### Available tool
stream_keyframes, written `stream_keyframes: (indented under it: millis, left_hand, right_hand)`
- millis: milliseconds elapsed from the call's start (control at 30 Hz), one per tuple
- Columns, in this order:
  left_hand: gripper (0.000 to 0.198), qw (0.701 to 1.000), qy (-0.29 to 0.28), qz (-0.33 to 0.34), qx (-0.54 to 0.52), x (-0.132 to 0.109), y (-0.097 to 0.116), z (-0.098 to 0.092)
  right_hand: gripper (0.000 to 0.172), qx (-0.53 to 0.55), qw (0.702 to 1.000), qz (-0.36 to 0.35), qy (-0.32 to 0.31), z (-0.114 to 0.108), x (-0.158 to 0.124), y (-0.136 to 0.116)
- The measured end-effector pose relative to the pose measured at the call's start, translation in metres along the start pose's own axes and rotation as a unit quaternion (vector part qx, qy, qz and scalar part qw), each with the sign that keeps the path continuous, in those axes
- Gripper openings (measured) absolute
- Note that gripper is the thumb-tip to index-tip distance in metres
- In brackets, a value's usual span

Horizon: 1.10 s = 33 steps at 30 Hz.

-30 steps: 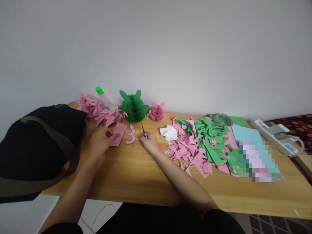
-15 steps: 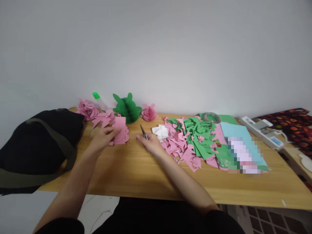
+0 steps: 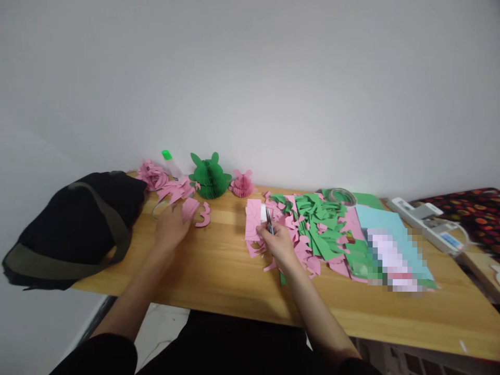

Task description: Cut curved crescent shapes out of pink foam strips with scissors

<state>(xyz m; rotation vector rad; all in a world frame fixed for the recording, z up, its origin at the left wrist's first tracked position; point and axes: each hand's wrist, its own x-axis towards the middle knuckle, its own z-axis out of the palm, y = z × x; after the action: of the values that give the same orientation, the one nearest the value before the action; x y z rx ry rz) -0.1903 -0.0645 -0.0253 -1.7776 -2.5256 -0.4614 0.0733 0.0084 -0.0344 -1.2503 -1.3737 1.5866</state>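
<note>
My left hand [image 3: 172, 224], slightly blurred, is at the left over the pink cut-outs, its fingers closed at the edge of a tilted pink paper piece [image 3: 190, 210]. Just right of it lies a curved pink cut-out [image 3: 203, 215] with a scalloped edge. My right hand [image 3: 278, 240] grips a slim, dark-tipped tool, which looks like small scissors [image 3: 269, 219], pointing away from me. Beside its fingertips is a pink paper sheet [image 3: 253, 216] with outlines drawn on it. I cannot tell whether those fingers also pinch the sheet.
Green [image 3: 211, 179] and pink [image 3: 242, 184] honeycomb paper figures stand by the wall, near a green-capped bottle [image 3: 172, 163]. Green and pink scraps [image 3: 318, 219] spread right of centre, with a tape roll [image 3: 342, 197], blue paper [image 3: 380, 219] and a power strip [image 3: 427, 224] beyond. A black bag [image 3: 74, 224] lies left.
The pink sheet has gone from my left hand to beside my right hand. My right hand has moved right with the tool, over the scraps' edge. My left hand is now at the cut-outs.
</note>
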Motion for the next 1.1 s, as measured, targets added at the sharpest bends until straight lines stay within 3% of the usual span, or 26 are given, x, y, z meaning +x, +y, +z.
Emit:
stream_keyframes:
  millis: [100,333,567,700,900,1000,1100]
  left_hand:
    - [0.029,0.998,-0.002,-0.049,0.029,-0.006,0.001,0.008]
    - [0.026,0.998,-0.004,-0.057,0.025,-0.011,0.007,0.012]
    - [0.018,0.996,0.015,-0.054,-0.075,-0.013,0.007,0.007]
    - [0.019,0.983,0.018,-0.043,-0.180,-0.021,0.030,0.002]
    - [0.037,0.908,-0.151,0.035,-0.389,-0.027,0.099,-0.011]
    - [0.033,0.874,-0.173,0.067,-0.450,-0.014,0.121,-0.024]
    - [0.023,0.808,-0.175,0.077,-0.557,0.004,0.136,-0.039]
  right_hand:
    - [0.024,0.017,1.000,0.016,0.002,0.001,-0.002,0.001]
    - [0.026,0.036,0.999,0.030,-0.007,0.005,-0.002,0.005]
    - [0.023,0.040,0.999,0.024,-0.011,0.006,-0.006,0.005]
    - [0.022,0.046,0.998,0.016,-0.026,0.003,-0.010,-0.002]
    - [0.019,0.034,0.997,0.000,-0.068,-0.005,-0.014,-0.022]
    - [0.017,0.002,0.996,-0.053,-0.071,-0.016,-0.012,-0.042]
    - [0.017,-0.019,0.991,-0.129,-0.030,-0.031,-0.009,-0.070]
